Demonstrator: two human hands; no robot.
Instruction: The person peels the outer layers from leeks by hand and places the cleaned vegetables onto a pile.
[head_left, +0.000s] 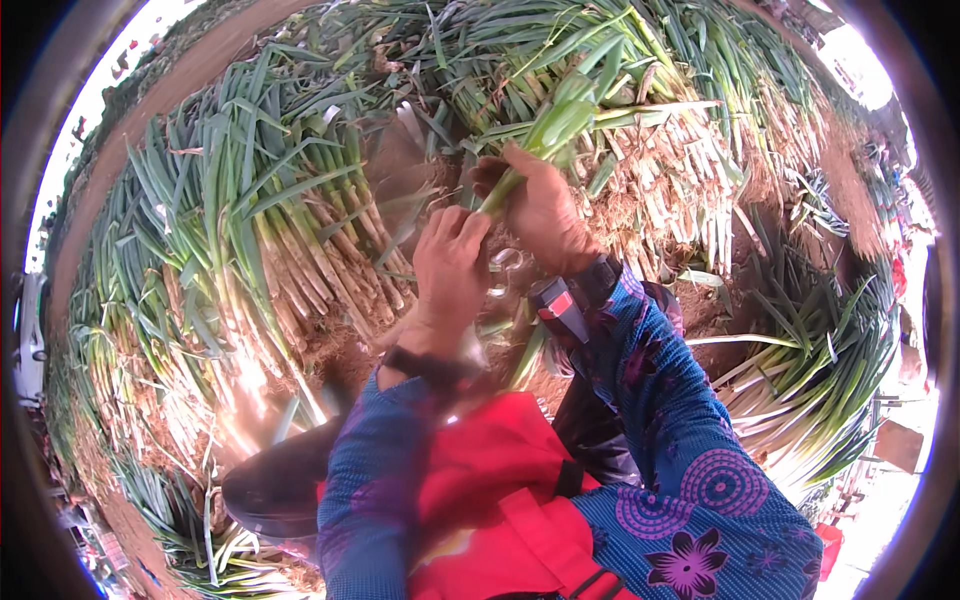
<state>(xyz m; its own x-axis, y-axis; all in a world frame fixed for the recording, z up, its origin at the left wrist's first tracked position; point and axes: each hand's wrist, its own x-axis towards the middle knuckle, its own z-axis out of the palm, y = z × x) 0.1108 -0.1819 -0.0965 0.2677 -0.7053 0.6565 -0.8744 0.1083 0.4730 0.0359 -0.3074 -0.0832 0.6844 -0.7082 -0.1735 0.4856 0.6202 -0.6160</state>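
Both hands meet in front of me on one green onion stalk (559, 124), whose leaves point up and away to the right. My right hand (546, 206) is around the stalk below the leaves, thumb on top. Lower down, the bent fingers of my left hand (451, 262) close on the stalk's lower part; its end is hidden there. A dark band circles each wrist, and a grey and red device (561, 309) sits by the right one. Unpeeled green onions with roots (300, 255) lie close on the left.
More green onions with dry roots (675, 180) lie beyond my right hand. At the right is a pile of cleaner, whiter ones (795, 405); another pile (240, 559) lies at lower left. Brown soil (720, 300) and loose leaf scraps show between them. My bent knee (277, 480) is at left.
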